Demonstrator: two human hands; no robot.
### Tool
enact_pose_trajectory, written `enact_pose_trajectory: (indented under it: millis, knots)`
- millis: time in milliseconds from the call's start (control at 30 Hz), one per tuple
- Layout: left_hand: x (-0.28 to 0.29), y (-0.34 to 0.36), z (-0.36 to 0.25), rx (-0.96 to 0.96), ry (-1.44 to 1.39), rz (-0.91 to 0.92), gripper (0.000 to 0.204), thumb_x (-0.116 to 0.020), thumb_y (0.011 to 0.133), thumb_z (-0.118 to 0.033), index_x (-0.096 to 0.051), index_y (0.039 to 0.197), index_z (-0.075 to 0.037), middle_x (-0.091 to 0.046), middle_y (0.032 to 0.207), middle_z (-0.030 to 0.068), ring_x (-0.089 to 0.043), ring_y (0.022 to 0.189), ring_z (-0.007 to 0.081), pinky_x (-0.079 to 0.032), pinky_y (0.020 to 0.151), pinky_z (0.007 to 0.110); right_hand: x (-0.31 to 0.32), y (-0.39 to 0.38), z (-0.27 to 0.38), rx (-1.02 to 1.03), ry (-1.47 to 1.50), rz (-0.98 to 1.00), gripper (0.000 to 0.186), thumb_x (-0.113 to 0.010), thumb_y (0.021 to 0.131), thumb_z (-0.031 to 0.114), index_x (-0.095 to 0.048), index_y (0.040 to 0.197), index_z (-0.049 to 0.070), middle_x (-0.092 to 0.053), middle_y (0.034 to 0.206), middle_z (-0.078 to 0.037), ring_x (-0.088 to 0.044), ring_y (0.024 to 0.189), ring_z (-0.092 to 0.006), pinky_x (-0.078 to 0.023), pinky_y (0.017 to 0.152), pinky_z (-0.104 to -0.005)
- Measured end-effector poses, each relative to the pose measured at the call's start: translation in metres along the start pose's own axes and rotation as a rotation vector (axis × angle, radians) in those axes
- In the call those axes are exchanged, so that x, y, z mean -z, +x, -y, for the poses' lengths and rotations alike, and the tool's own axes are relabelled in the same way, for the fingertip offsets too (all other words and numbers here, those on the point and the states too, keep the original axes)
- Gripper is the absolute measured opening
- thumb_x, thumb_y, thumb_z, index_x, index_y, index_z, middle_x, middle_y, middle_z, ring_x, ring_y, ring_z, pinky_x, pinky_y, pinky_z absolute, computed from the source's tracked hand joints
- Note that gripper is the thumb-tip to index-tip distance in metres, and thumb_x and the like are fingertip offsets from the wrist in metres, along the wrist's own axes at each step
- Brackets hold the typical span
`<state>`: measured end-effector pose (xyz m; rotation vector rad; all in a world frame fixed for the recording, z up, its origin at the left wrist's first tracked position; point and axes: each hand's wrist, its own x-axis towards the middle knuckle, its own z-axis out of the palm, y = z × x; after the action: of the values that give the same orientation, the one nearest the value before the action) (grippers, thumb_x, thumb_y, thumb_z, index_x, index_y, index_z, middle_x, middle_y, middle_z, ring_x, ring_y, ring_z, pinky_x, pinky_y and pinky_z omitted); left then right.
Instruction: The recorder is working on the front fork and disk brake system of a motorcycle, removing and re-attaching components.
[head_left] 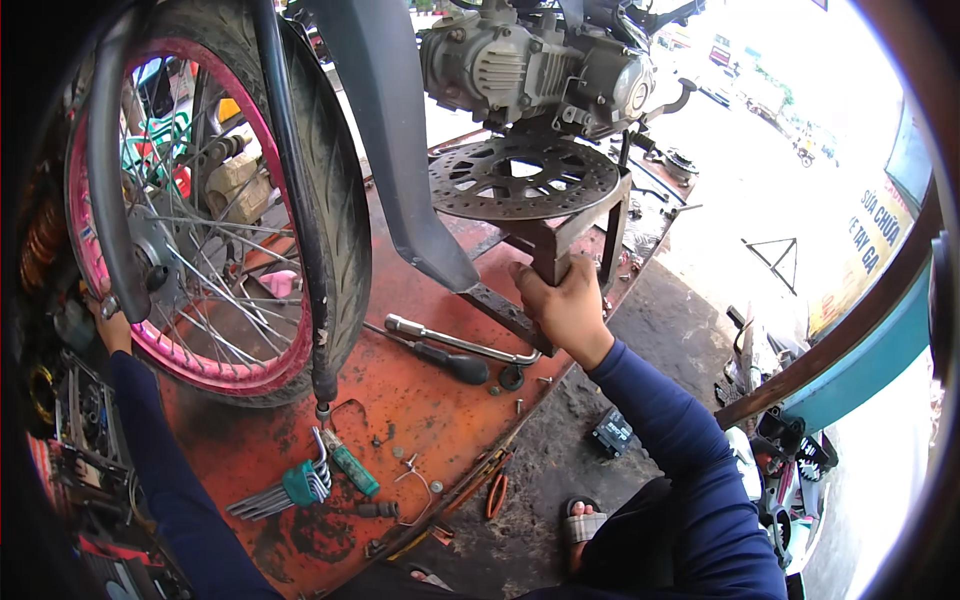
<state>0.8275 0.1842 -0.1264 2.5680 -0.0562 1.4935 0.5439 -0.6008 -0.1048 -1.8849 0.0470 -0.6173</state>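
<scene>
My left hand (pixel 114 326) is at the left side of the spoked wheel with a pink rim (pixel 284 345), beside the black fork tube's lower end (pixel 128 286); its fingers are closed and partly hidden, their hold unclear. My right hand (pixel 560 306) grips a steel stand (pixel 556 245) under the motorcycle engine (pixel 525 75). A drilled brake disc (pixel 464 192) lies flat atop that stand, right of a dark grey body panel (pixel 380 120). Below them, a socket wrench (pixel 460 339) and a screwdriver (pixel 460 366) lie on the red bench (pixel 240 450).
Hex keys (pixel 300 485), a green-handled tool (pixel 350 463) and small hardware lie on the bench. Orange pliers (pixel 497 492) are at its edge, a black box (pixel 612 432) on the ground. A blue-framed sign (pixel 870 230) and piled parts (pixel 790 470) stand right; a bright street lies beyond.
</scene>
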Motion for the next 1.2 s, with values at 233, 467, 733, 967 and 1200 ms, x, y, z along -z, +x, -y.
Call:
enact_pose_trajectory:
  millis: [233,467,733,967,1200]
  knots:
    - [-0.010,-0.031,-0.083,0.175,-0.295,-0.121,0.072,-0.051,0.091,-0.054,-0.043,0.129,0.007,-0.048,0.125,0.0294,-0.048,0.116,0.0381,-0.035,0.100,0.038,0.052,-0.031,0.030,-0.183,0.202,0.011,0.027,-0.064,0.085,0.012,-0.049,0.063,0.004,-0.046,0.050,-0.001,-0.042,0.040,-0.0103,-0.032,0.038,-0.0275]
    - [0.054,-0.058,-0.109,0.456,-0.529,0.193,0.066,-0.049,0.095,-0.049,-0.041,0.134,0.004,-0.051,0.129,0.0235,-0.049,0.118,0.0335,-0.035,0.100,0.036,0.132,-0.060,0.079,-0.333,0.228,0.009,0.019,-0.055,0.088,0.011,-0.042,0.075,0.006,-0.033,0.048,0.001,-0.034,0.037,-0.0109,-0.030,0.037,-0.0271]
    - [0.277,-0.120,-0.193,0.731,-0.461,0.212,0.042,-0.057,0.095,-0.035,-0.055,0.117,0.000,-0.060,0.105,0.0081,-0.055,0.099,0.0158,-0.041,0.090,0.028,0.208,-0.057,0.167,-0.692,0.108,-0.032,0.026,-0.055,0.085,0.008,-0.041,0.064,0.008,-0.038,0.047,0.000,-0.036,0.034,-0.0102,-0.027,0.033,-0.0256]
    - [0.447,-0.227,-0.505,1.391,-0.972,0.954,0.018,-0.063,0.090,-0.018,-0.058,0.102,-0.005,-0.060,0.089,0.0019,-0.057,0.080,0.0086,-0.045,0.073,0.024,0.264,-0.083,0.162,-0.997,-0.184,-0.092,0.024,-0.061,0.084,0.012,-0.048,0.064,0.009,-0.042,0.049,0.003,-0.037,0.035,-0.0077,-0.026,0.034,-0.0255]
    - [0.392,-0.365,-0.664,0.733,-0.923,1.931,0.033,-0.072,0.079,-0.025,-0.060,0.096,0.002,-0.063,0.084,0.0153,-0.064,0.074,0.0276,-0.050,0.069,0.036,0.303,-0.201,0.131,-1.288,-0.093,-0.153,0.016,-0.065,0.080,0.010,-0.054,0.071,0.003,-0.049,0.053,-0.001,-0.043,0.041,-0.0092,-0.033,0.040,-0.0243]
